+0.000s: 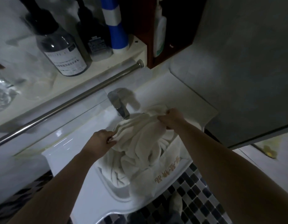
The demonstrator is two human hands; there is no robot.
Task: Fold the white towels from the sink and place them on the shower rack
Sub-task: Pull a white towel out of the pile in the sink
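Left hand [102,139], right hand [171,118] both pinch towel [140,139] edge over sink [62,152]; lift clear of faucet [119,105], find corners, pull taut.

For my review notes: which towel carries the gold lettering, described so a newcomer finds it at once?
Start at the white sink below the chrome faucet. Both hands grip a bunched towel over the basin; the lettered towel drapes over the sink's front rim, nearest the checkered floor. Only it shows gold characters.
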